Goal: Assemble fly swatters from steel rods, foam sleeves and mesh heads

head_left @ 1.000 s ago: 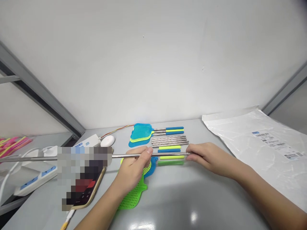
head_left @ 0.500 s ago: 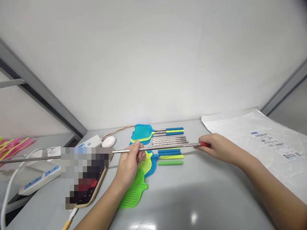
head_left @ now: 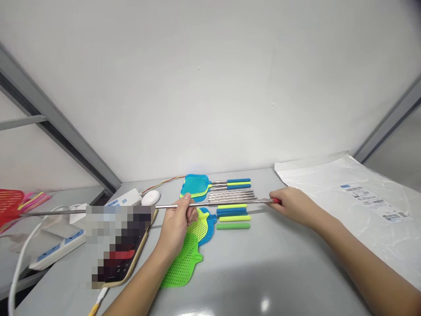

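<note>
A fly swatter with a long, extended metal rod (head_left: 210,204) runs nearly level across the view, its red mesh head (head_left: 11,204) at the far left edge. My left hand (head_left: 176,224) is closed around the middle of the rod. At the other end, my right hand (head_left: 289,204) grips the red handle (head_left: 275,200), most of which is hidden by the fingers. Beneath the rod lie loose swatter heads in green (head_left: 180,263), yellow (head_left: 199,223) and blue (head_left: 210,226). Beside them are several coloured handles (head_left: 233,226) and a row of bare metal rods (head_left: 232,196).
Blue and yellow swatters (head_left: 195,184) lie assembled near the wall. A phone (head_left: 131,259), partly pixelated, a white round object (head_left: 150,197) and power strips (head_left: 57,250) with cables are on the left. White plastic packaging (head_left: 329,184) covers the table's right side.
The red swatter head has come into view at the left edge as the swatter and my view shifted slightly. Both hands keep their hold.
</note>
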Motion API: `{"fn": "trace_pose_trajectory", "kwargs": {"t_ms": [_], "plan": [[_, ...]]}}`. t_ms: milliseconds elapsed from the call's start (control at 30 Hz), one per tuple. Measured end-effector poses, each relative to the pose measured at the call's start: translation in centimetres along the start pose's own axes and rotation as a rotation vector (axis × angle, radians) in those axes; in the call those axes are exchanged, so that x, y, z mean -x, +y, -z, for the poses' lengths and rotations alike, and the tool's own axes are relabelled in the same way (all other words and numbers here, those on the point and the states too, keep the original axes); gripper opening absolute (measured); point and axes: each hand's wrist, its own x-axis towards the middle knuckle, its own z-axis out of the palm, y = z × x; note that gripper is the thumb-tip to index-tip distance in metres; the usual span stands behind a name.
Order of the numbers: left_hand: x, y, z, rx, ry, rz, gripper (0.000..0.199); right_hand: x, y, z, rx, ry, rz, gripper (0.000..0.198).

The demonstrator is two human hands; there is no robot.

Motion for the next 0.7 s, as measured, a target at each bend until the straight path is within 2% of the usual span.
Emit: {"fn": "trace_pose_trajectory", "kwargs": {"t_ms": [100,300,400,567,700], "plan": [[0.1,0.1,-0.1,-0.008,0.017,0.001,0.050,0.0,-0.2,-0.2,0.018,0.009,-0.005,0.029],[0.7,0.2,-0.2,-0.046,-0.082,-0.009,0.048,-0.3,-0.5,-1.2,0.063,0.084,-0.054,0.044],[0.9,0.4,-0.3,-0.029,-0.058,-0.019,0.047,-0.3,-0.9,-1.7,0.096,0.141,-0.096,0.046],[0.9,0.6,-0.6,-0.007,-0.021,-0.017,0.046,0.0,-2.1,-2.0,0.148,0.173,-0.111,0.048],[1.5,-0.1,-1.2,-0.068,-0.073,-0.001,0.046,0.6,-3.7,-2.2,0.168,0.170,-0.095,0.049]]}}
